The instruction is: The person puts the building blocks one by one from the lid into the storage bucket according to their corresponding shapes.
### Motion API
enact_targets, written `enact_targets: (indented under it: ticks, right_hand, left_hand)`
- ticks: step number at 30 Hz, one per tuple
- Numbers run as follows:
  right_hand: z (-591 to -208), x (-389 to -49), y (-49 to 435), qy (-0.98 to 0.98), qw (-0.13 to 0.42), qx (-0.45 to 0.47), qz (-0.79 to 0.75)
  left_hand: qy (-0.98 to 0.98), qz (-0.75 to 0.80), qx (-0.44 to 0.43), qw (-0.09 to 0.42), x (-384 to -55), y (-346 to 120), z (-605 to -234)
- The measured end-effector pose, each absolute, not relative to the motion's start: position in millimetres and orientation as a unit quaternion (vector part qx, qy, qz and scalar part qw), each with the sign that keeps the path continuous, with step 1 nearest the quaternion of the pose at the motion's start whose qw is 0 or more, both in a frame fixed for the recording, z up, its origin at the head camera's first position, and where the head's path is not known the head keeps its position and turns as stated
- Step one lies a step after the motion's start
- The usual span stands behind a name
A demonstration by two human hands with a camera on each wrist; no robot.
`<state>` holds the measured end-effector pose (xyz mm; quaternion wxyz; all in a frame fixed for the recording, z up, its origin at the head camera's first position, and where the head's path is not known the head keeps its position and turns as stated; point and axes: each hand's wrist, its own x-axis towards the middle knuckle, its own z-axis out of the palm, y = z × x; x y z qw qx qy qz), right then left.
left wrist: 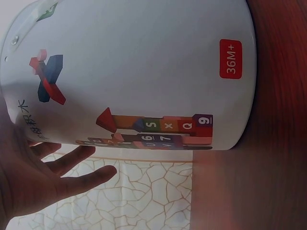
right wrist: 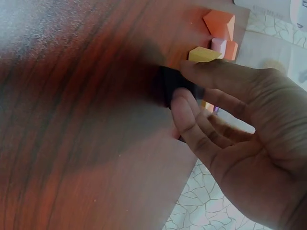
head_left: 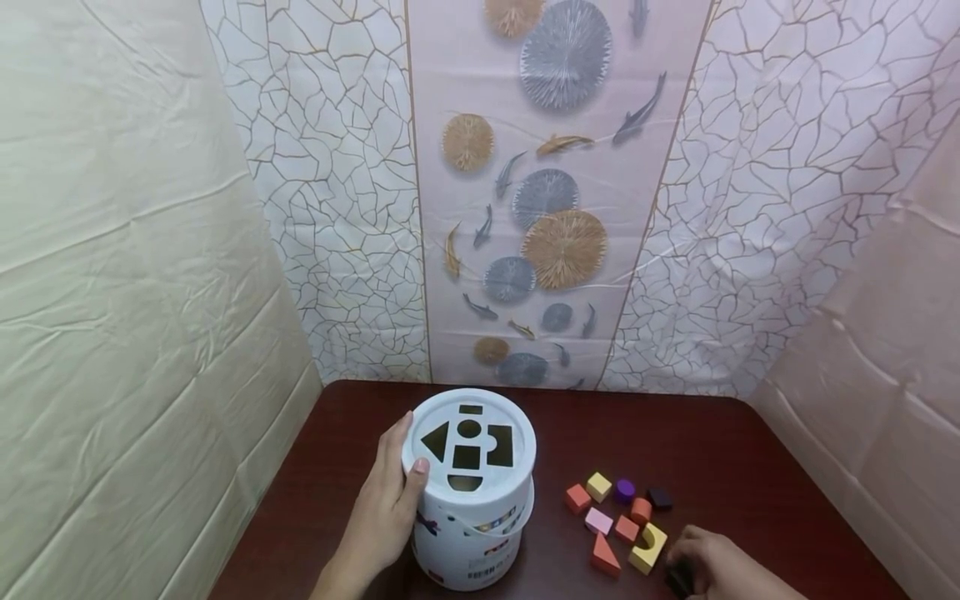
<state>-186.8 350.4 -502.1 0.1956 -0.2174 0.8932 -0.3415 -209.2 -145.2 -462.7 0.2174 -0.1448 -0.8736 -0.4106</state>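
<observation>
A white lidded bucket (head_left: 468, 533) stands on the table, its lid (head_left: 435, 412) cut with several shaped holes. My left hand (head_left: 382, 504) rests against the bucket's left side, thumb and fingertips at the lid's rim. Its fingers look spread and fairly straight in the left wrist view. Low over the table at the right, my right hand (head_left: 716, 562) pinches a black block (right wrist: 175, 82) between thumb and fingers, which partly cover it. Beside that hand lies a yellow block with a rounded notch (head_left: 648, 550), with an orange triangular block (head_left: 604, 557) to its left.
Several more blocks lie between bucket and right hand, among them a pink one (head_left: 598, 522), a purple cylinder (head_left: 625, 491), a yellow cube (head_left: 598, 486) and another black block (head_left: 660, 499). The bucket's handle (head_left: 531, 504) hangs down its right side. Patterned cloth (head_left: 360, 250) hangs behind the table.
</observation>
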Motion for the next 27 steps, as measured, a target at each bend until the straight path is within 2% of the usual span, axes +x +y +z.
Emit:
enact_targets:
  ticks: [4, 8, 12, 16, 19, 23, 27]
  right_hand:
    - [-505.6, -184.7, 351.3, 0.898, 0.166, -0.232, -0.336]
    - [-502.1, -183.4, 350.9, 0.904, 0.160, -0.230, -0.324]
    - [-492.4, -180.5, 348.2, 0.915, 0.169, -0.193, -0.312]
    - [-478.7, -179.5, 346.8, 0.932, 0.150, -0.168, -0.283]
    - [-471.5, -179.2, 346.6, 0.944, 0.087, -0.199, -0.247]
    - [-465.1, -178.8, 343.5, 0.941, -0.038, -0.263, -0.209]
    - [-451.6, -178.8, 333.3, 0.935, -0.101, -0.267, -0.211]
  left_hand:
    - [-0.873, -0.412, -0.143, 0.220, -209.6, -145.3, -464.0]
    - [-0.874, -0.409, -0.144, 0.221, -210.8, -146.3, -464.8]
    - [-0.874, -0.409, -0.145, 0.221, -211.2, -146.2, -465.6]
    - [-0.873, -0.409, -0.145, 0.224, -211.9, -146.1, -465.5]
    - [-0.873, -0.410, -0.141, 0.223, -212.4, -146.2, -466.3]
    - [-0.874, -0.414, -0.134, 0.217, -212.7, -145.9, -467.6]
    - [-0.874, -0.421, -0.124, 0.210, -212.1, -144.8, -468.6]
